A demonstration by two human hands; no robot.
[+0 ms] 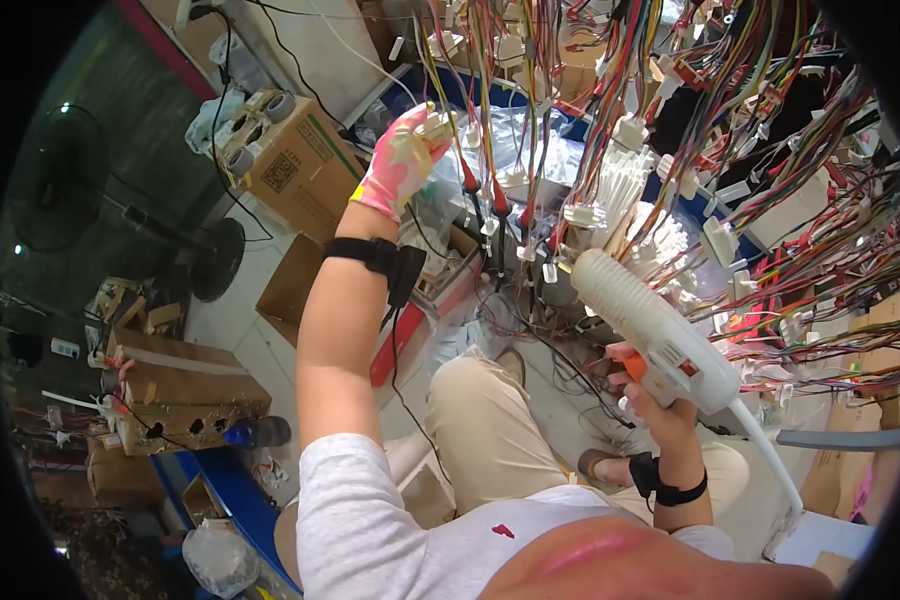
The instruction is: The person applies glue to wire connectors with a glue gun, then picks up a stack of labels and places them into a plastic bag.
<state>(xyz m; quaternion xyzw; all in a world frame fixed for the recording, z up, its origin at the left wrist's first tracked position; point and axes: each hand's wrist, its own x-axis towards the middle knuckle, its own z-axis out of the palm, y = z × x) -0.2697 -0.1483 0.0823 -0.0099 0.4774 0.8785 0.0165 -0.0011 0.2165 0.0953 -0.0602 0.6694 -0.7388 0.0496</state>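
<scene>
One pale shirt (360, 500) is nearest, to the lower left of the glue gun (650, 330). That gun, white and ribbed toward its tip, sits in the right hand (670, 415), whose fingers are wrapped about its handle by the orange trigger (633, 367) (a red switch (686, 369) shows on the gun's side). From the gun's rear a white cord (765, 460) runs back toward the body.

Up and to the left of the gun, well apart from it, is the left hand (400, 165) in a pink and yellow glove. Its fingers are bent in around a small pale part (435, 127) near some wires (625, 75); whether they grip that part, I cannot tell. Wires of many colours also crowd beyond the gun and to its right, with white plugs (630, 130) among them. Just past the gun's tip stands a bundle of white strips (620, 185), and left of the tip are red and black clips (500, 200).

Lower down, left of the gun, are beige trousers (490, 420). Farther left of it come a printed box (300, 165), a taped box (190, 385) and, next to that, a bottle (258, 432). Farthest left of the gun is a dark fan (60, 175).
</scene>
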